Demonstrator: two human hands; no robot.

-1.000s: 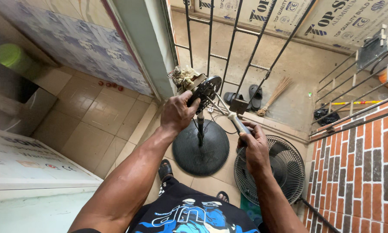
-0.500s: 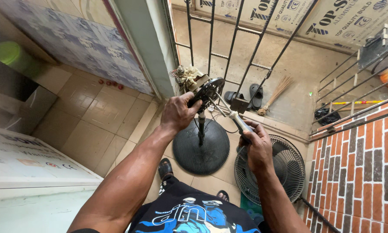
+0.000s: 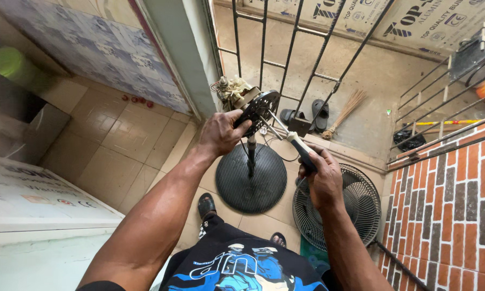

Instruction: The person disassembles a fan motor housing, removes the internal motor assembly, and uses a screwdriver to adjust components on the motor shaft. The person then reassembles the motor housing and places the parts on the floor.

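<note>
Black shirt (image 3: 248, 267) with blue-and-white print; dark sandals (image 3: 206, 205).

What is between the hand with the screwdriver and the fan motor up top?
Only the screwdriver's metal shaft spans from the right hand to the fan motor, seen in the head view.

Screwdriver (image 3: 302, 151) tip hidden (behind the motor plate (image 3: 257, 110)).

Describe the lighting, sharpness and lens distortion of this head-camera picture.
Head view: soft, even daylight, no hard shadows or glare; left hand on the fan motor and right hand on the screwdriver are sharp; wide-angle lens bows the gate bars and brick wall.
</note>
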